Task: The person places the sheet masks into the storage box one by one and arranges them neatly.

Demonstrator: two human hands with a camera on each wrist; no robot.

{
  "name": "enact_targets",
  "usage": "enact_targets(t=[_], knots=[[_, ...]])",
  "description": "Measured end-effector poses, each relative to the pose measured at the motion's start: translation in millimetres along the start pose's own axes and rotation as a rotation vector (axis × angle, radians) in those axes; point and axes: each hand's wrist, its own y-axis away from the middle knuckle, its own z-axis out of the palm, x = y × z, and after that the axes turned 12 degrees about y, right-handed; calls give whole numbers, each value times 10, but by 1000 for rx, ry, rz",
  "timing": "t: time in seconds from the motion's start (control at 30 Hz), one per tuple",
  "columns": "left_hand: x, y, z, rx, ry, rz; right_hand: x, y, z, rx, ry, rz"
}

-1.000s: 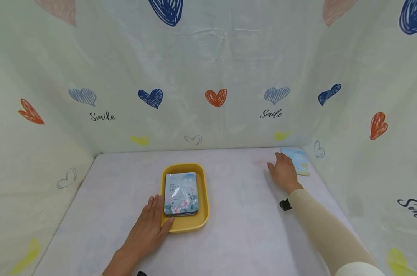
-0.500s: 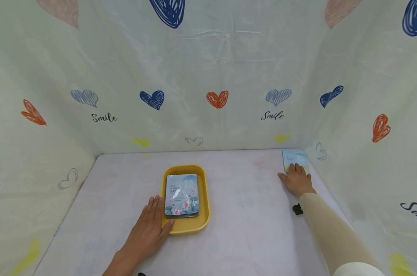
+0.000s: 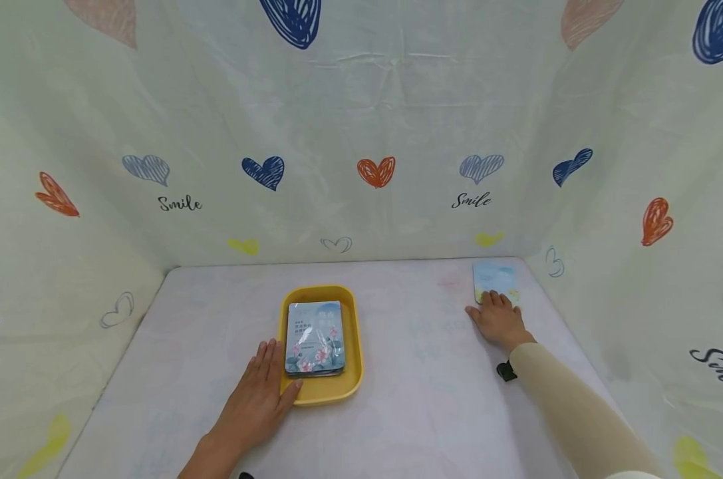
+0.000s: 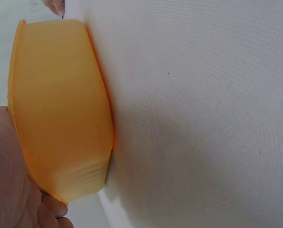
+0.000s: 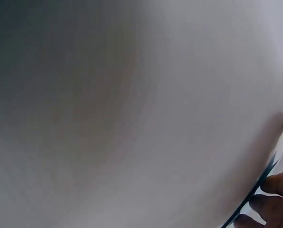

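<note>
A yellow tray (image 3: 322, 396) stands mid-table and holds a short stack of flat, glossy blue packets (image 3: 314, 336) printed with pink flowers. My left hand (image 3: 253, 399) rests against the tray's left side with straight fingers, its thumb over the near rim. Seen from the left wrist, that hand (image 4: 10, 175) lies along the tray's rim beside its yellow outer wall (image 4: 60, 104). At the far right, another flat light-blue packet (image 3: 494, 274) lies on the table. The fingertips of my right hand (image 3: 499, 324) press on its near edge; the right wrist view shows these fingers (image 5: 269, 206) along a dark-blue edge.
The table has a white cover (image 3: 409, 359). Pale curtains (image 3: 337, 120) printed with hearts and "Smile" enclose its back and both sides. The right-hand packet lies near the back right corner. Dark camera straps (image 3: 507, 371) show at the wrists.
My right hand came down onto the far packet's near edge, and the packet has since shifted a little to the left with the hand. My left hand and the tray stay where they were.
</note>
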Motion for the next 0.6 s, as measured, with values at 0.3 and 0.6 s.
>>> enact_targets(t=[0.3, 0.6], knots=[[-8, -2, 3, 0, 1, -7, -505, 169, 1, 11, 26, -99], [-6, 1, 4, 1, 13, -1, -969, 365, 21, 48, 69, -176]])
